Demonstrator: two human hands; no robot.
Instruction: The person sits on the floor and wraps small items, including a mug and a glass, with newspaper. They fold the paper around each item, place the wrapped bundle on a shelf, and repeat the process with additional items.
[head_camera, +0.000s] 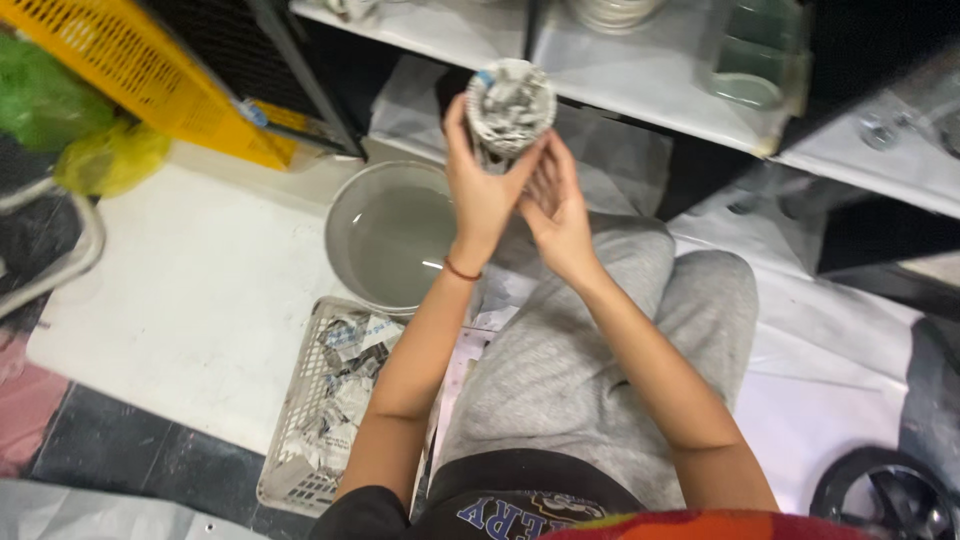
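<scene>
1. I am looking down at a white floor sheet (190, 300) that is spreading under everything, with the person's grey-trousered legs (580, 370) folding across its right half.
2. A white shelf (640, 75) is running along the top of the view, and a yellow crate (150, 70) is leaning at the upper left beside green and yellow bags (70, 130).
3. A grey basin (390, 235) is sitting on the sheet just left of the knees, holding cloudy grey liquid.
4. A white plastic basket (300, 440) is lying just below the basin, touching the left forearm's side, and torn newspaper strips (345, 370) are filling it.
5. The left hand (480, 185) is gripping a small round cup-shaped form covered in newspaper pieces (511, 105), fingers wrapping up its side from below; the form is being held up in the air above the basin's right edge and in front of the shelf.
6. The right hand (555, 205) is pressing flat and open against the back of the left hand's fingers, fingertips reaching the form's lower right side, holding nothing of its own.
7. A thin red band (462, 270) is circling the left wrist.
</scene>
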